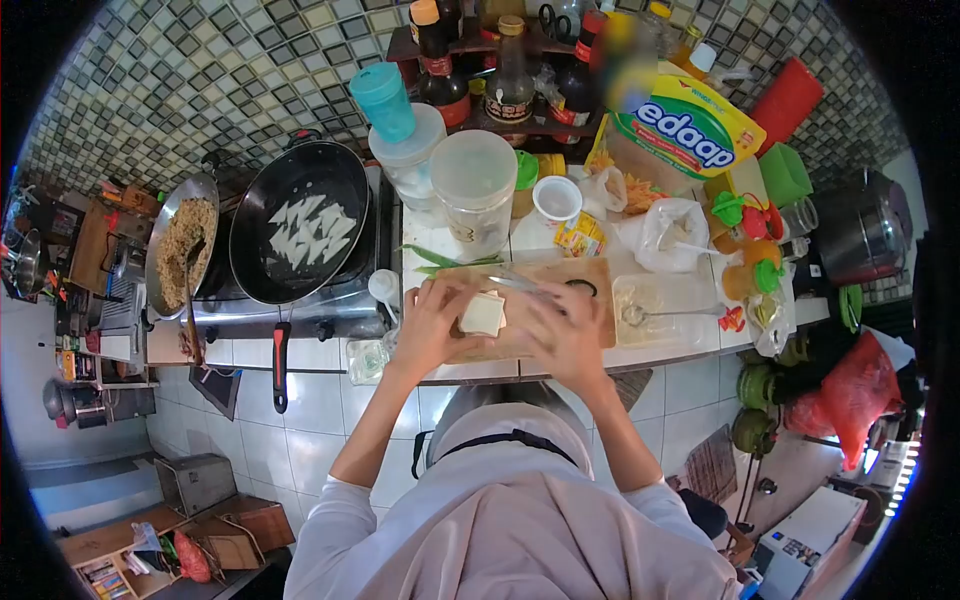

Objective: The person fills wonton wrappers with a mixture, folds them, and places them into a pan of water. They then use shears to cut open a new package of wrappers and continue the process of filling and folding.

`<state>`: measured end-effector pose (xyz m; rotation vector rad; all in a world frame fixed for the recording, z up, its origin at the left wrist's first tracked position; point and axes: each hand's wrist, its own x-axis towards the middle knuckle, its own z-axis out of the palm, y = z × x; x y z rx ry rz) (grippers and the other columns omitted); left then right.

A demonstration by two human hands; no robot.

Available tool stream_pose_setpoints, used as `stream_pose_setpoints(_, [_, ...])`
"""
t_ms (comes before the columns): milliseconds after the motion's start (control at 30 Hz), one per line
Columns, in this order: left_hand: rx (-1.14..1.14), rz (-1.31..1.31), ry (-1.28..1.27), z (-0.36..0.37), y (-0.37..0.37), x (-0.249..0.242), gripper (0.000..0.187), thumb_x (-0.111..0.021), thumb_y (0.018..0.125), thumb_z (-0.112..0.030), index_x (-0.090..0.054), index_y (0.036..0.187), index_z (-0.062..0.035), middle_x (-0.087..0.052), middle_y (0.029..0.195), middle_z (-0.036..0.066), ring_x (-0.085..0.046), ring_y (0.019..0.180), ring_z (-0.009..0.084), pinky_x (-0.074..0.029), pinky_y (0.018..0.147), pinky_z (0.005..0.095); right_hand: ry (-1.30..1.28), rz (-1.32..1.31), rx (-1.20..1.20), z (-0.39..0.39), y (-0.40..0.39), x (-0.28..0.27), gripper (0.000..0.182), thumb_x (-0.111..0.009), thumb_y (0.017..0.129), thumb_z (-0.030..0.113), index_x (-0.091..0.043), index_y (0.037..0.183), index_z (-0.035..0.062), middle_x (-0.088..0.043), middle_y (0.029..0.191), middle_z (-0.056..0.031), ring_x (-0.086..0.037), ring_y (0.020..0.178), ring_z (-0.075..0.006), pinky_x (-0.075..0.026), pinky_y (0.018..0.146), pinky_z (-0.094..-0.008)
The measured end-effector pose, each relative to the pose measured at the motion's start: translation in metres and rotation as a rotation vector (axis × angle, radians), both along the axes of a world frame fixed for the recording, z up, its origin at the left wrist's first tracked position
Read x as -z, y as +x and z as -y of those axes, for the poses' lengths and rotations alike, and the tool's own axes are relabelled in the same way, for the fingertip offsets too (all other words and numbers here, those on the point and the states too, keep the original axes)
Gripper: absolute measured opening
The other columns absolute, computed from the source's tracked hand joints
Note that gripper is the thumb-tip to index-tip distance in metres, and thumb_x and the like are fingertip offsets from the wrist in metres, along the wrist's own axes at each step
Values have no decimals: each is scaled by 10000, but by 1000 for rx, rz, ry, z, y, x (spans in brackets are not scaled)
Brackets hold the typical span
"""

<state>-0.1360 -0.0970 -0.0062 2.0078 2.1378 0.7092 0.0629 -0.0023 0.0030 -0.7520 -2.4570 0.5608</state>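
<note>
A small stack of pale square slices lies on the wooden cutting board. My left hand grips the stack from its left side, thumb along the near edge and fingers along the far one. To the right, my right hand hovers over the board, fingers apart and partly smeared by motion. Just beyond its fingertips is a knife, its blade pointing left and its dark handle partly covered by the hand. Green chillies lie along the board's far left edge.
Left of the board, a black frying pan on the stove holds white diamond-shaped pieces; beside it a wok contains browned food and a spatula. A clear tray with a spoon sits at right. Jars and a plastic bag stand behind.
</note>
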Motion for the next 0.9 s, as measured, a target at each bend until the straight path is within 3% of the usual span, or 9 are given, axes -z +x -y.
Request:
stream_pose_setpoints(200, [0, 1, 19, 7, 6, 14, 616, -729, 644, -434, -601, 1179, -156, -511, 1075, 39, -491, 962, 215, -326, 860, 410, 72, -304, 581, -52, 106, 15, 368, -665, 752, 51, -588, 1112, 54, -549, 1067, -101, -518, 992, -245, -412, 832, -390])
stream_pose_setpoints(300, [-16, -9, 56, 6, 10, 10, 580, -739, 643, -417, -617, 1153, -170, -522, 1105, 11, -506, 930, 198, -333, 858, 397, 10, -244, 749, -73, 159, 25, 350, -664, 773, 69, -589, 1114, 61, -546, 1057, -98, -515, 955, -231, -413, 825, -387])
stream_pose_setpoints(400, [-31, 7, 60, 10, 13, 11, 542, -735, 648, -421, -636, 1120, -174, -534, 1132, -9, -518, 917, 183, -329, 862, 398, 17, -239, 852, -90, 207, 50, 375, -668, 785, 114, -575, 1144, 63, -527, 1121, -134, -495, 1021, -302, -364, 906, -407])
stream_pose_setpoints(467, [-31, 18, 51, 10, 11, 11, 518, -715, 669, -442, -643, 1101, -166, -542, 1139, -9, -521, 930, 173, -316, 872, 415, 289, -47, 960, -99, 225, 61, 456, -664, 805, 185, -531, 1237, 130, -553, 1078, -100, -513, 958, -249, -354, 893, -397])
stream_pose_setpoints(567, [-35, 40, 63, 11, 8, 13, 494, -713, 663, -452, -663, 1070, -178, -552, 1143, -27, -531, 916, 177, -317, 875, 416, 320, -35, 1092, -108, 235, 83, 549, -661, 813, 204, -454, 1319, 147, -556, 1134, -112, -507, 1009, -280, -295, 960, -412])
stream_pose_setpoints(700, [-9, 29, 84, 11, 4, 15, 487, -722, 651, -452, -672, 1054, -184, -565, 1134, -24, -546, 923, 174, -318, 888, 422, 237, -78, 1087, -121, 248, 102, 579, -643, 838, 191, -400, 1363, 155, -577, 1134, -116, -535, 969, -244, -371, 907, -364])
stream_pose_setpoints(767, [-20, 27, 82, 11, 4, 14, 490, -727, 645, -452, -673, 1051, -183, -567, 1138, -23, -550, 928, 172, -319, 893, 424, -139, -431, 1009, -128, 249, 106, 529, -629, 840, 144, -437, 1331, 95, -615, 1022, -111, -542, 896, -187, -404, 858, -324])
stream_pose_setpoints(900, [-12, 12, 94, 13, 5, 11, 505, -751, 621, -427, -667, 1053, -179, -571, 1144, -22, -556, 880, 171, -351, 860, 395, -203, -520, 932, -136, 244, 97, 448, -595, 852, 67, -484, 1286, 52, -623, 898, -47, -527, 775, -115, -433, 751, -256])
